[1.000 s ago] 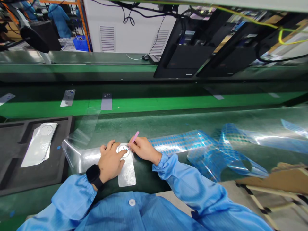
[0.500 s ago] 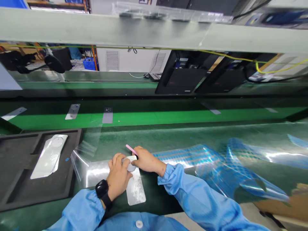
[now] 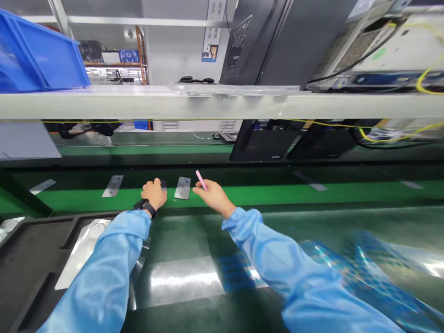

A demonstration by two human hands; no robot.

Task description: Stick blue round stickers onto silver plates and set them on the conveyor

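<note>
Watching the feed from my desk, I see both arms in blue sleeves stretched across the dark bench to the green belt (image 3: 312,196). The left hand (image 3: 154,193) is loosely curled, knuckles up. Its fingertips are on the near end of a small dark plate (image 3: 163,183) that lies on the belt. Most of that plate is hidden under the fingers, so I cannot tell whether the hand grips it or only rests on it. A black watch (image 3: 143,205) sits on that wrist.

The right hand (image 3: 212,194) is pinched closed around a thin pink stick (image 3: 200,179). The stick slants up and to the left out of the fingers, with its free end in the air above the belt.

Between the 2 hands a silver plate (image 3: 182,188) lies flat on the belt, just beside the dark plate. As far as I can see, neither hand touches it. 1 more piece, the far-left plate (image 3: 113,185), lies on the belt a little left of the left hand.

Nearer to me on the left, a black foam tray (image 3: 27,259) holds a shiny panel (image 3: 86,245), partly behind the left sleeve. Blurred blue film (image 3: 364,268) lies crumpled on the bench at right.
</note>
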